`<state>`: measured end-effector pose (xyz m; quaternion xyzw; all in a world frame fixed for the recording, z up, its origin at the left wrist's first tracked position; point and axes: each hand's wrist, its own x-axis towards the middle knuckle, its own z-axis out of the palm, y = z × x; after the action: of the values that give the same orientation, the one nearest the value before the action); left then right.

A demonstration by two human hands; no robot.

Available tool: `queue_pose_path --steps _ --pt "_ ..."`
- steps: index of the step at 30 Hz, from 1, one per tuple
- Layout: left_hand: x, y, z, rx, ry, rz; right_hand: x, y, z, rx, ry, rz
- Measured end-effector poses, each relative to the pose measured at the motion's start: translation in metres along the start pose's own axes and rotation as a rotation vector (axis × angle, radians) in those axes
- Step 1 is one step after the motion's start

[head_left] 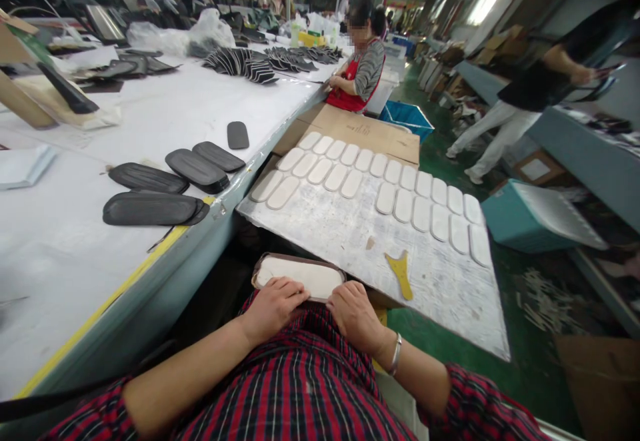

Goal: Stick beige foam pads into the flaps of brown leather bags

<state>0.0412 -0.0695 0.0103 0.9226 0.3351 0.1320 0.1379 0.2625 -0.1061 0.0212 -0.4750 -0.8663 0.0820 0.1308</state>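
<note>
An oblong rounded panel (300, 274) with a white face and a dark brown rim lies above my lap, beside the board's near edge. Fingers bunched together, my left hand (276, 304) presses on the panel's near edge and white face. My right hand (356, 314), a silver bangle at its wrist, is curled around the near right corner of the same panel. Both thumbs and the panel's underside are hidden. Ahead, the board (320, 228) bears rows of smaller white oval pieces (421, 213) and a yellow forked flat tool (400, 276).
Stacks of black oval pieces (150, 208) rest near the edge of the white table (60, 228) at left. A co-worker in a red apron (356, 78) sits beyond the board. Another person (530, 88) stands at right near a teal bin (537, 218).
</note>
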Motion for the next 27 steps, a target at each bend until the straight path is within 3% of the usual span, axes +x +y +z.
queue_pose_path --steps 10,17,20,23,27 --pt "0.010 0.011 0.003 0.034 -0.002 -0.055 0.011 -0.008 -0.004 -0.025 -0.044 0.223" --pt "0.025 0.018 -0.001 -0.044 0.009 -0.302 0.043 -0.028 -0.027 -0.253 -0.300 0.274" --pt "0.028 0.015 -0.005 -0.089 -0.001 -0.367 0.047 -0.026 -0.037 -0.319 -0.204 0.344" --pt "0.031 0.011 -0.006 -0.103 -0.032 -0.349 0.051 -0.010 -0.035 -0.217 -0.144 0.200" --pt "0.033 0.009 -0.007 -0.088 -0.058 -0.301 0.068 0.015 -0.013 -0.068 -0.320 0.083"
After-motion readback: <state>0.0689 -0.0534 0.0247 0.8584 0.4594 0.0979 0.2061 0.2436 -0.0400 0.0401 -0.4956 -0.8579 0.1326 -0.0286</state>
